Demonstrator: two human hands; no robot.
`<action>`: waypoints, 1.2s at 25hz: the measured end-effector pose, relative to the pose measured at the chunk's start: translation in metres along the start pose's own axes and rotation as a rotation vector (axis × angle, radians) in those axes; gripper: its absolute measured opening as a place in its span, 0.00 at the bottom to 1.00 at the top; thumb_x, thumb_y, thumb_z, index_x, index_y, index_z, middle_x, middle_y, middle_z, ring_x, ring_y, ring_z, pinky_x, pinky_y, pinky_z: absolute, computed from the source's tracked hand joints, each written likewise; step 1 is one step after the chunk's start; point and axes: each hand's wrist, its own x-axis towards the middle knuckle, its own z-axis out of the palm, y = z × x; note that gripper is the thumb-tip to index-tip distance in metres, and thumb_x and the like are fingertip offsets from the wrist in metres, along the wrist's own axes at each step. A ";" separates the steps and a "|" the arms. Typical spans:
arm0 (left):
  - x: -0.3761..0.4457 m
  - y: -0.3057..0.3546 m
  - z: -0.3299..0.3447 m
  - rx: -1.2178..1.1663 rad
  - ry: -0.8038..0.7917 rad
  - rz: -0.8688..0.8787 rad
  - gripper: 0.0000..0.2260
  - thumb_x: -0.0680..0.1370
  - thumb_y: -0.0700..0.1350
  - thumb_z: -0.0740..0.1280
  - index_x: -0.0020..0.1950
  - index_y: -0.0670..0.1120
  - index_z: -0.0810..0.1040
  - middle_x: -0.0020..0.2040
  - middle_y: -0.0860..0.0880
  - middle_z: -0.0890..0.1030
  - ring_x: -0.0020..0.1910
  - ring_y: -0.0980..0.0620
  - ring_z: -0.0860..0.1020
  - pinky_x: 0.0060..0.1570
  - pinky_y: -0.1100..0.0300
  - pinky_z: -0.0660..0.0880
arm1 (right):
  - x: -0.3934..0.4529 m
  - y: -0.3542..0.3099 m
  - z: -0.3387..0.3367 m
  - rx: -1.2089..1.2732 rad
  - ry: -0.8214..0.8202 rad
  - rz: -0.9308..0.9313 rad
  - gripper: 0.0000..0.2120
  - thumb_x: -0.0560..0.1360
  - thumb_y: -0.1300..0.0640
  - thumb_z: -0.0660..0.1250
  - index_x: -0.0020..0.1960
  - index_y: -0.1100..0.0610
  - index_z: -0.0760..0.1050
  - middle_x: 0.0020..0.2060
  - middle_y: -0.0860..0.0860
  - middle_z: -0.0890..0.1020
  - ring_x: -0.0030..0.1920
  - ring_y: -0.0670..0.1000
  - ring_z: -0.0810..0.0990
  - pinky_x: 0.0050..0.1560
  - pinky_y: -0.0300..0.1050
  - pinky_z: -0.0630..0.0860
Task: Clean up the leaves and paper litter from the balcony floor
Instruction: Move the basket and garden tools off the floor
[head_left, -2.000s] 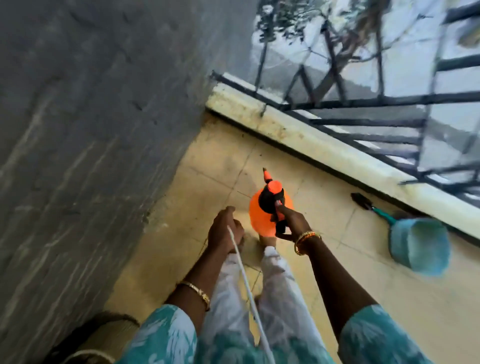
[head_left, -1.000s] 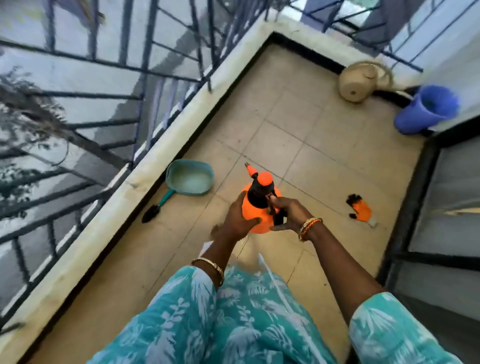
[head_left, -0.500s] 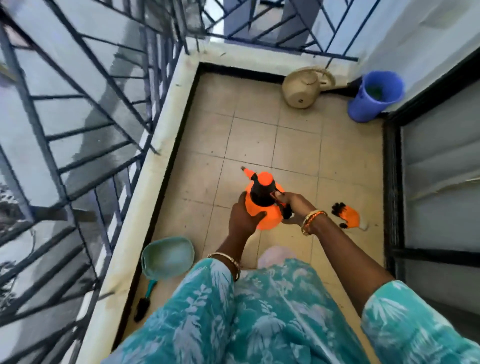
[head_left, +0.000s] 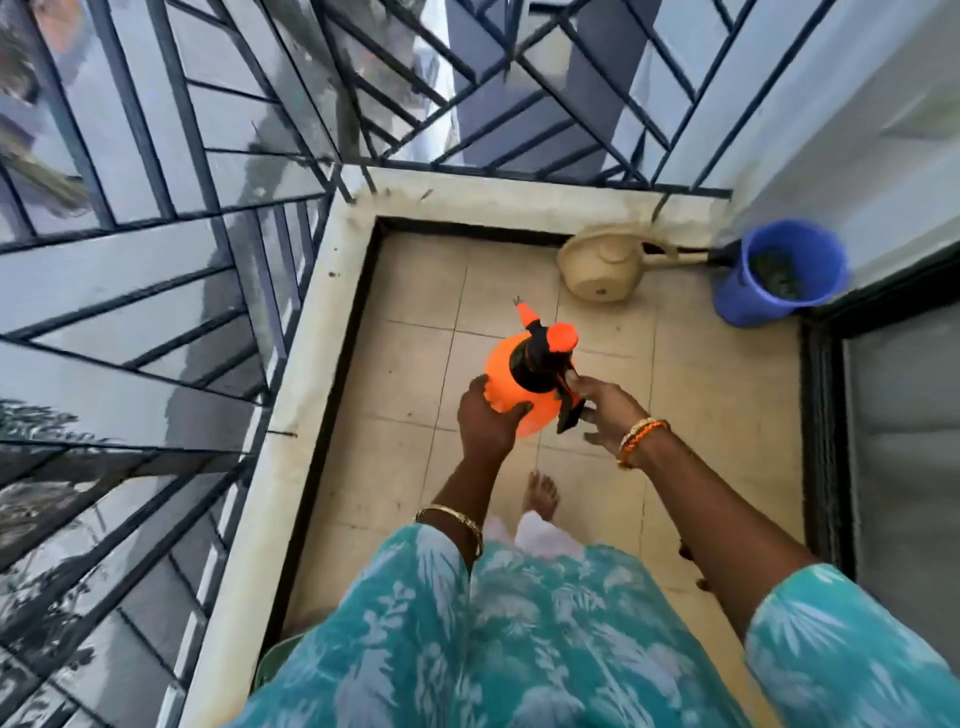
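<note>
An orange pump sprayer bottle (head_left: 506, 382) with a black neck and orange cap is held above the tiled balcony floor (head_left: 415, 364). My left hand (head_left: 485, 421) cups the bottle's lower left side, thumb across its front. My right hand (head_left: 602, 410) grips the black trigger handle on the bottle's right side. The nozzle points away from me toward the far corner. No leaves or paper show on the tiles in view.
A beige watering can (head_left: 597, 270) lies at the far wall. A blue bucket (head_left: 779, 275) with dark debris inside stands in the far right corner. A metal railing (head_left: 208, 208) and pale ledge (head_left: 311, 364) run along the left. A dark door frame (head_left: 821, 415) is on the right.
I have turned and stepped toward the far corner with the sprayer. The teal dustpan has slid almost out of view at the bottom, and the orange brush on the right is gone from sight.
</note>
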 end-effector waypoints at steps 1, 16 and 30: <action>0.024 0.012 0.010 0.022 0.008 -0.011 0.47 0.54 0.61 0.70 0.68 0.39 0.71 0.62 0.39 0.77 0.60 0.39 0.77 0.58 0.47 0.74 | 0.014 -0.022 -0.007 0.016 -0.011 0.004 0.13 0.77 0.44 0.61 0.56 0.51 0.75 0.59 0.50 0.75 0.59 0.52 0.71 0.57 0.52 0.65; 0.443 0.093 0.138 -0.451 0.120 -0.408 0.25 0.74 0.33 0.71 0.69 0.42 0.71 0.64 0.43 0.74 0.52 0.47 0.75 0.45 0.54 0.75 | 0.418 -0.216 -0.043 0.138 -0.054 0.019 0.07 0.79 0.59 0.59 0.46 0.49 0.74 0.39 0.48 0.78 0.44 0.44 0.75 0.41 0.36 0.71; 0.618 0.018 0.221 -0.397 -0.046 -0.594 0.25 0.78 0.33 0.66 0.74 0.43 0.65 0.69 0.38 0.70 0.53 0.46 0.74 0.46 0.53 0.76 | 0.637 -0.180 -0.069 0.250 -0.005 0.111 0.08 0.77 0.60 0.62 0.54 0.49 0.72 0.42 0.47 0.77 0.46 0.46 0.75 0.44 0.37 0.70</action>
